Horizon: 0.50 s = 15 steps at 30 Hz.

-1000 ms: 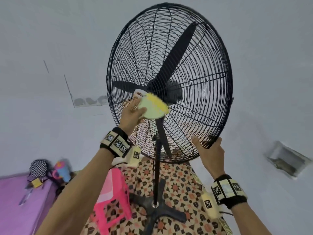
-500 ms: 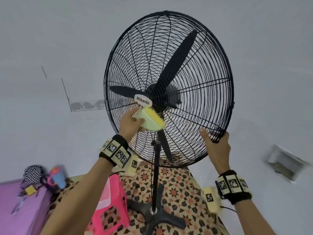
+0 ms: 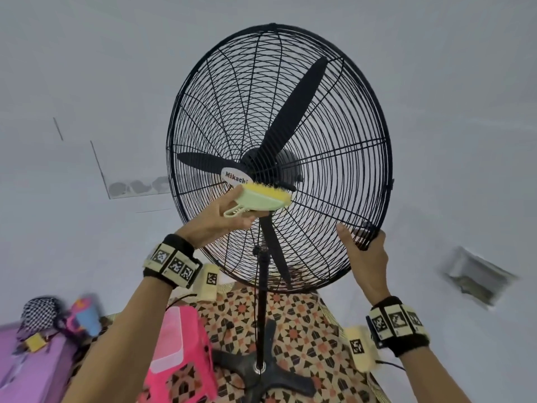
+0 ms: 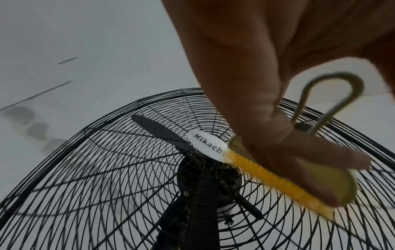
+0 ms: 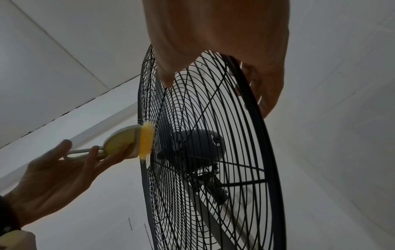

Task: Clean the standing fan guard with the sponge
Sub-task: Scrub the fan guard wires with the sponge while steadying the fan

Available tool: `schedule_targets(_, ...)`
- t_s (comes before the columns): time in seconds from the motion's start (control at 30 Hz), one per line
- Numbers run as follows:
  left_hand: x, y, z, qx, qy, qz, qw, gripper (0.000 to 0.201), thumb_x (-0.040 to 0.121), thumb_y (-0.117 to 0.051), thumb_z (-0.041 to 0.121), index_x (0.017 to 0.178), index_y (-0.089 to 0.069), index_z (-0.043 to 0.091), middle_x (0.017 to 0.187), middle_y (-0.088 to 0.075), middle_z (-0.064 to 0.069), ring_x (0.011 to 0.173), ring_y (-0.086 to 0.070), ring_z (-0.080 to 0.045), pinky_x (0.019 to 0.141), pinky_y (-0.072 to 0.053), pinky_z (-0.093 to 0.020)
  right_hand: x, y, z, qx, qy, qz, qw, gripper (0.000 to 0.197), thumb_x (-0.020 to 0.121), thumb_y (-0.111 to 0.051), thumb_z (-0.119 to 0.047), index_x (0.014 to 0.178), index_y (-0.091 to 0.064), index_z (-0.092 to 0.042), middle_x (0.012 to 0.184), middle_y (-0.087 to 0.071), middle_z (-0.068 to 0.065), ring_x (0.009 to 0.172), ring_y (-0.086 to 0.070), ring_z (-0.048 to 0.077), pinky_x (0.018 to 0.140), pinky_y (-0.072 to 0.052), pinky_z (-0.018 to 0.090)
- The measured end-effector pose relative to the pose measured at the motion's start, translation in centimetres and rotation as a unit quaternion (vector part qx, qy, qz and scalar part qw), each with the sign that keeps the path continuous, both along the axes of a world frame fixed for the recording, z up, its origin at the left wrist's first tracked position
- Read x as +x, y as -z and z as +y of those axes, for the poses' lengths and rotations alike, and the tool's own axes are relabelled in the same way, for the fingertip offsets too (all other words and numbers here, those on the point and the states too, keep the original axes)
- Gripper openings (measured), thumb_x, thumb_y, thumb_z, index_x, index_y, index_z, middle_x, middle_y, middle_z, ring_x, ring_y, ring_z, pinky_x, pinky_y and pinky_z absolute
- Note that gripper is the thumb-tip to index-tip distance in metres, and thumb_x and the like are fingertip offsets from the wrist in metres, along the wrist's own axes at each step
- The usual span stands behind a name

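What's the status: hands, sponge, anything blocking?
Left hand grips sponge, yellow face on fan guard just below the hub badge. Right hand holds the guard's lower right rim. Nothing in the way.

Even, soft daylight is filling the head view, while both wrist views are looking dim, edge-blurred and wide-angle-bent.

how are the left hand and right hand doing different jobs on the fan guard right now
The left hand holds the sponge and presses its yellow side against the fan guard near the centre badge; the right hand holds no tool and grips the guard's lower rim. The left works the front face; the right wraps around the edge. Both touch the guard.
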<state>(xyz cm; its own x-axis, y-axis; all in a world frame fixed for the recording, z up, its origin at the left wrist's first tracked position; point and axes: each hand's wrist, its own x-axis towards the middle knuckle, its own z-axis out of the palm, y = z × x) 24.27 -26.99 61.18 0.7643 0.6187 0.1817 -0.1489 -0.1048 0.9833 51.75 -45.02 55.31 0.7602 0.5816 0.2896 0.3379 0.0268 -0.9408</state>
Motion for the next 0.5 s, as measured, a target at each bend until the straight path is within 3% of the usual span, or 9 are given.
schedule_targets(0.07, 0.5, -0.3, -0.2, 0.063, -0.006, 0.004, 0.998, 0.105, 0.084, -0.074, 0.003, 0.166, -0.009, 0.012, 0.143, -0.058, -0.013, 0.119, -0.070, -0.024, 0.093, -0.057, -0.028, 0.0, 0.0, -0.1, 0.005, 0.002, 0.007, 1.000, 0.084, 0.079, -0.072, -0.069, 0.141, -0.042, -0.021, 0.130, -0.061, -0.002, 0.115, -0.060, 0.019, 0.096, -0.046, 0.032)
schedule_targets(0.13, 1.4, -0.5, -0.2, 0.085, -0.050, -0.028, 0.995, 0.093, 0.087, -0.072, 0.017, 0.164, -0.019, 0.015, 0.140, -0.059, -0.004, 0.113, -0.072, -0.022, 0.091, -0.060, -0.030, -0.1, 0.0, 0.0, 0.007, -0.003, 0.012, 1.000, 0.082, 0.079, -0.072, -0.068, 0.140, -0.042, -0.022, 0.129, -0.061, -0.003, 0.114, -0.060, 0.019, 0.094, -0.044, 0.030)
schedule_targets(0.17, 2.1, -0.4, 0.0, 0.082, -0.071, -0.055, 0.993, 0.078, 0.091, -0.068, 0.022, 0.159, -0.031, 0.014, 0.138, -0.060, -0.006, 0.106, -0.073, -0.021, 0.088, -0.062, -0.033, -0.1, -0.1, 0.0, 0.006, -0.005, 0.012, 1.000, 0.081, 0.080, -0.072, -0.067, 0.140, -0.042, -0.021, 0.129, -0.060, -0.003, 0.114, -0.060, 0.018, 0.093, -0.044, 0.030)
schedule_targets(0.23, 3.6, -0.2, 0.1, 0.096, -0.121, -0.085, 0.984, 0.042, 0.102, -0.058, 0.028, 0.136, -0.048, 0.006, 0.126, -0.066, -0.014, 0.090, -0.072, -0.025, 0.076, -0.065, -0.036, -0.1, -0.3, -0.1, -0.002, -0.009, 0.009, 1.000, 0.081, 0.081, -0.071, -0.066, 0.141, -0.041, -0.020, 0.128, -0.060, -0.002, 0.111, -0.059, 0.018, 0.091, -0.043, 0.029)
schedule_targets(0.27, 4.2, -0.1, 0.0, 0.110, -0.149, -0.085, 0.979, 0.031, 0.107, -0.053, 0.029, 0.125, -0.050, 0.004, 0.120, -0.068, -0.016, 0.085, -0.070, -0.027, 0.069, -0.065, -0.036, -0.1, -0.4, -0.1, -0.009, -0.011, 0.009, 1.000, 0.081, 0.082, -0.071, -0.065, 0.142, -0.040, -0.020, 0.127, -0.059, -0.002, 0.110, -0.058, 0.018, 0.090, -0.042, 0.028)
schedule_targets(0.33, 4.6, -0.1, 0.1, 0.121, -0.187, -0.088, 0.971, 0.022, 0.112, -0.044, 0.027, 0.114, -0.048, 0.005, 0.114, -0.069, -0.017, 0.080, -0.069, -0.028, 0.060, -0.063, -0.033, 0.0, -0.9, -0.2, -0.014, -0.012, 0.008, 1.000, 0.083, 0.083, -0.071, -0.065, 0.145, -0.040, -0.020, 0.127, -0.058, -0.003, 0.110, -0.057, 0.018, 0.090, -0.041, 0.029)
schedule_targets(0.43, 4.4, 0.1, 0.4, 0.138, -0.232, -0.104, 0.957, 0.012, 0.112, -0.044, 0.019, 0.112, -0.048, 0.008, 0.110, -0.067, -0.017, 0.076, -0.068, -0.024, 0.055, -0.060, -0.030, 0.7, -2.6, 0.0, 0.012, 0.001, -0.003, 1.000, 0.082, 0.083, -0.070, -0.066, 0.145, -0.041, -0.019, 0.127, -0.059, -0.004, 0.112, -0.057, 0.017, 0.092, -0.041, 0.030)
schedule_targets(0.5, 4.4, 1.1, 0.2, 0.189, -0.259, -0.069, 0.945, 0.007, 0.112, -0.045, 0.018, 0.109, -0.048, 0.013, 0.104, -0.068, -0.013, 0.069, -0.067, -0.021, 0.052, -0.058, -0.027, 1.3, -4.0, 0.5, 0.033, 0.009, -0.010, 0.999, 0.078, 0.084, -0.069, -0.066, 0.142, -0.043, -0.020, 0.122, -0.060, -0.006, 0.107, -0.058, 0.014, 0.093, -0.042, 0.030)
